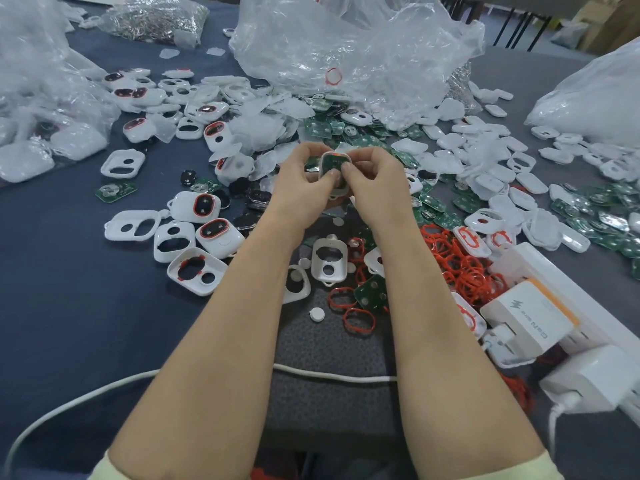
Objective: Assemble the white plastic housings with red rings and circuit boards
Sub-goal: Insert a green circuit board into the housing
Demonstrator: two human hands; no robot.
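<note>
- Clear bags [346, 46] are heaped at the table's [69, 289] far side.
- A charger [526, 317] is plugged into a power strip [540, 265], right.
- A white cable [332, 375] is laid across a grey mat [329, 341].

Pale yellow sleeves [104, 471] reach only to the upper arms, leaving both forearms [221, 341] bare.

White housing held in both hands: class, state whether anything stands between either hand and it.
Nothing visible does. The left hand and right hand both pinch the white housing directly, and their thumbs meet over the green circuit board showing inside it.
</note>
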